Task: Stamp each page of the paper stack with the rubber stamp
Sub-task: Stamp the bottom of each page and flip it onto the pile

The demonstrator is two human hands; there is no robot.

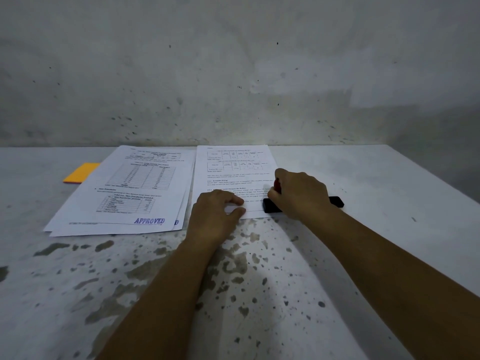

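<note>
We see white printed pages (140, 188) with black text and gridded tables, the top one bearing a blue "APPROVED" mark (149, 221). The sheet beside them (233, 165) is white with the same black print. The stamp (271, 206) has a black base and red handle. An orange-yellow pad (80, 173) lies on the grey-white table (233, 281), mottled with dark blotches.

Two bare forearms reach into view from the bottom edge, each ending in a bare hand. The left hand (215, 216) and the right hand (301, 193) show no rings, watch, bracelets or gloves. No sleeve is visible on either arm; both are uncovered right to the frame's edge.
</note>
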